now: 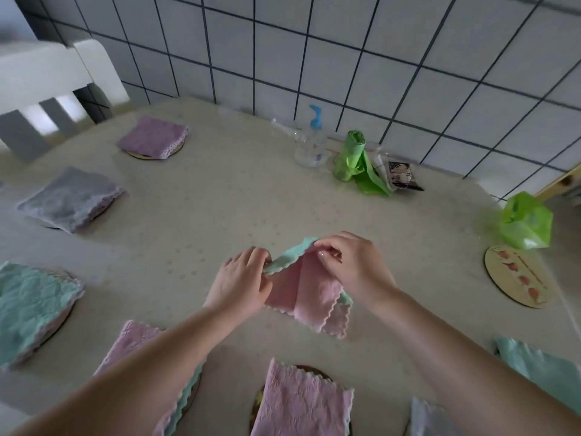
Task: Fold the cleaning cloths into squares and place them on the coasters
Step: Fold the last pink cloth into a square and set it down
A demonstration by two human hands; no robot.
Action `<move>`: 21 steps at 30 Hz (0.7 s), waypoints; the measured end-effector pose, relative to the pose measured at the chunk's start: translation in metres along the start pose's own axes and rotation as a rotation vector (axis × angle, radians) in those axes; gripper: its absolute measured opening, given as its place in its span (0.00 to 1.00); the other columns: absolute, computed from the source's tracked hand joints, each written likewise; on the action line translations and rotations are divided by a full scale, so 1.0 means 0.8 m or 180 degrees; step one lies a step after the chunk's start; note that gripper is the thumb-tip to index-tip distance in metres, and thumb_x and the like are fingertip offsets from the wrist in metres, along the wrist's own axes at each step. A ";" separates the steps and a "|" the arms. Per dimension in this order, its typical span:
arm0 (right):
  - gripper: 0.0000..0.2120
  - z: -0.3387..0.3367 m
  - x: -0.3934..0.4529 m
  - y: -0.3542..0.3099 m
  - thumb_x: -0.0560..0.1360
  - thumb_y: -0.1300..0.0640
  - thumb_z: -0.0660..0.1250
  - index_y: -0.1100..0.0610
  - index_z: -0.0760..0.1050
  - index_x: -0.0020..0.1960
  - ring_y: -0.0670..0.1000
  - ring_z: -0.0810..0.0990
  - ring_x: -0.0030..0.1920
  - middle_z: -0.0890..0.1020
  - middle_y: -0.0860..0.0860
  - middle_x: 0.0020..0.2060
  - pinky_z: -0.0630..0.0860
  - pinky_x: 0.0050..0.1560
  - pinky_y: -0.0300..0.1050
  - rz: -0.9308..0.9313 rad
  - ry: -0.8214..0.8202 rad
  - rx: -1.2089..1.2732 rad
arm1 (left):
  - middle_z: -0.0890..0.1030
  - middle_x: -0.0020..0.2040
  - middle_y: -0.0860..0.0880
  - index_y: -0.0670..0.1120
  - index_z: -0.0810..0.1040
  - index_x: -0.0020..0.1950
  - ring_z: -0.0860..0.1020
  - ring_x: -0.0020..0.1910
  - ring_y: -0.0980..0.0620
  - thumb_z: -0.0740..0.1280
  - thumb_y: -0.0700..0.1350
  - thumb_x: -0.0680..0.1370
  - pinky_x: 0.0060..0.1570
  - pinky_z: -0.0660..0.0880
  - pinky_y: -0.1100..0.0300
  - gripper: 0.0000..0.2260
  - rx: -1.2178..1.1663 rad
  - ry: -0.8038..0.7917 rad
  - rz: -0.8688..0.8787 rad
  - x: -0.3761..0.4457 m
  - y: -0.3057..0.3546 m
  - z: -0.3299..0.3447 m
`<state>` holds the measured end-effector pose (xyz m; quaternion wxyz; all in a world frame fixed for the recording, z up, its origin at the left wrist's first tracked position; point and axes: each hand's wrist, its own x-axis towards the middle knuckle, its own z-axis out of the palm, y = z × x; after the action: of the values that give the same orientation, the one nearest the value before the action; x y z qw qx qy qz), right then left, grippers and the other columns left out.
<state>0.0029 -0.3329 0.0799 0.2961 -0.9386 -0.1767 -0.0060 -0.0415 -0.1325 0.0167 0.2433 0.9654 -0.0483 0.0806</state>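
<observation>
Beige table [220, 196] by the tiled wall is bearing the pink cloth [306, 297] mid-table, where the left hand [242, 283] and right hand [349, 265] are pinching its top corners; soft, light, floppy, it is likely best gripped at corners.

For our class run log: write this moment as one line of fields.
stage: folding | hands: left hand and right hand pinch pink-and-mint cloth | free coaster: bare
</observation>
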 end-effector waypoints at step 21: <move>0.06 -0.224 0.086 0.017 0.74 0.62 0.64 0.57 0.75 0.50 0.50 0.73 0.42 0.77 0.51 0.44 0.64 0.41 0.41 0.0064 0.1316 -0.1026 | 0.79 0.55 0.42 0.41 0.72 0.59 0.77 0.51 0.41 0.64 0.36 0.73 0.45 0.74 0.51 0.14 0.0244 0.1171 0.1515 0.198 0.108 -0.208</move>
<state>0.0888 -0.4208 0.2285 0.1726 -0.9543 -0.0999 -0.2228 0.0804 -0.1375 0.2300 0.1857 0.9046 -0.2252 0.3106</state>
